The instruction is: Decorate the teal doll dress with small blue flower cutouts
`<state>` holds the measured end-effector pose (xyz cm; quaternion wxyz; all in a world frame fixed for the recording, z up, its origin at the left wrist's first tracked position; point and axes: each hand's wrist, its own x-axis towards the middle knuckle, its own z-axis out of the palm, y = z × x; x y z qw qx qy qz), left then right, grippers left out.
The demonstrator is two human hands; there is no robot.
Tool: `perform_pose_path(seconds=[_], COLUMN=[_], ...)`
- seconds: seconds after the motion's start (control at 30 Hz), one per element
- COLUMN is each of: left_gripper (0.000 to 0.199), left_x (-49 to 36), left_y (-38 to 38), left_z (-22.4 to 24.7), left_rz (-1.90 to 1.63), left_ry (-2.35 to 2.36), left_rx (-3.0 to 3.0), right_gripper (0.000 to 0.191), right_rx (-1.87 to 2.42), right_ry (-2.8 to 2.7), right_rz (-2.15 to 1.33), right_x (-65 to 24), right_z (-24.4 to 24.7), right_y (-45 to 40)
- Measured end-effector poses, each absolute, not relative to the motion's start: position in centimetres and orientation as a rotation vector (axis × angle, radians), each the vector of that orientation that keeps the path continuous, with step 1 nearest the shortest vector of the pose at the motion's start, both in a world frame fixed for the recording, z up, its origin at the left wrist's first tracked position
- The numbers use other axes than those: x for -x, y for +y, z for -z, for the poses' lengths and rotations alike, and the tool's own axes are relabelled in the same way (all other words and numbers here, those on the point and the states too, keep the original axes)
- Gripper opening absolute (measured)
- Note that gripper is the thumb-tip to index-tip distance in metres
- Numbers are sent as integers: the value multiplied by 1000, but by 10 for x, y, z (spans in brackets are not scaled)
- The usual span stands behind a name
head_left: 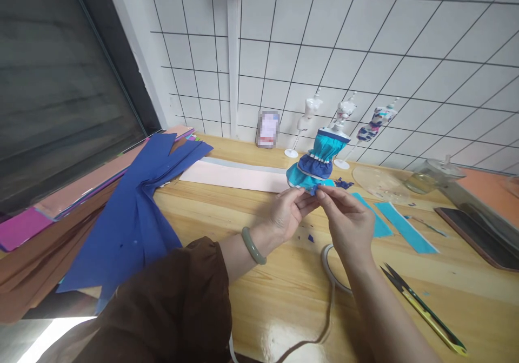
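Note:
A small dress (325,145) in turquoise and dark blue ruffled tiers, with thin white bands, is on a miniature white mannequin in front of me. My left hand (286,214) is closed around the bottom of it from below, thumb near the turquoise hem. With fingertips pinched together, my right hand (352,217) grips a small blue scrap (314,190) at the hem, touching the left fingers. How the mannequin's lower end is held is hidden behind the hands. A roll of white tape (326,260) lies under my right wrist, partly covered by the forearm.
Yellow-handled scissors (425,311) lie at the right, near turquoise strips (407,228) and a dark phone-like slab (478,238). Mannequins (311,106) stand along the tiled wall. Large blue sheets (125,217) cover the left side. A glass jar (432,176) stands back right.

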<state>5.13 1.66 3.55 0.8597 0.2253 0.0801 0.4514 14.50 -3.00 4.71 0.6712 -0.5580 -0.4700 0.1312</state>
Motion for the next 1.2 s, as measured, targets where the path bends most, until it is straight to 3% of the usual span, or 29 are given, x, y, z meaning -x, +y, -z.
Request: perform_pose_path(seconds=[0.27,0.53,1.2], left_gripper=[12,10,10], left_x=[-53,-53,-53], left_y=[18,17,16], left_z=[-34,-36,-34], left_rz=[-951,-962,-960], left_ry=[161,185,218], left_rx=[-458,-454,-487], right_gripper=[34,20,20], right_rx=[1288,1320,1329], right_ry=[-1040,-988,-1009], right_rz=[-323,-357,-377], right_x=[-145,-146,-150], right_z=[-45,-46,-41], right_y=[-24,-25,-18])
